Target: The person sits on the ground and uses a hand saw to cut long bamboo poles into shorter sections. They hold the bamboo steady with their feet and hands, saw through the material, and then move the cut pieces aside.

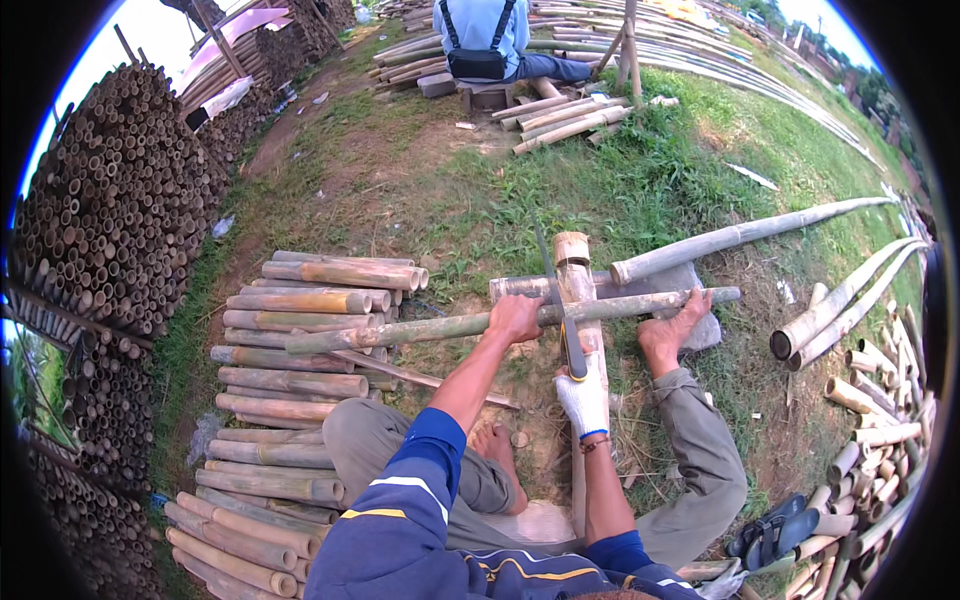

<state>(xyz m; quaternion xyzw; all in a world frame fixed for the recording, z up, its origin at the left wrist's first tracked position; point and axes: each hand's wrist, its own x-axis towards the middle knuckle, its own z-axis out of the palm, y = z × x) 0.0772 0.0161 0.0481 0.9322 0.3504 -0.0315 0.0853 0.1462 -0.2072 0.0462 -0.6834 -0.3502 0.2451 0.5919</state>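
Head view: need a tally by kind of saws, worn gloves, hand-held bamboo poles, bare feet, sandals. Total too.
Hand saw: 1
White glove, worn: 1
Bamboo pole in the left hand: 1
Bare feet: 2
Dark sandals: 2
Total: 7

The view comes from the left one of two wide fisheye cameras worn side by side on the person's head, facing down and forward, upright and unmirrored, with straight edges bending toward its dark round rim. It looks from close above on the left hand [515, 320] and the gloved right hand [583, 400], nearer still on the striped top [395, 530] at the lower edge, and reaches well beyond to a seated co-worker [478, 30] at the top.
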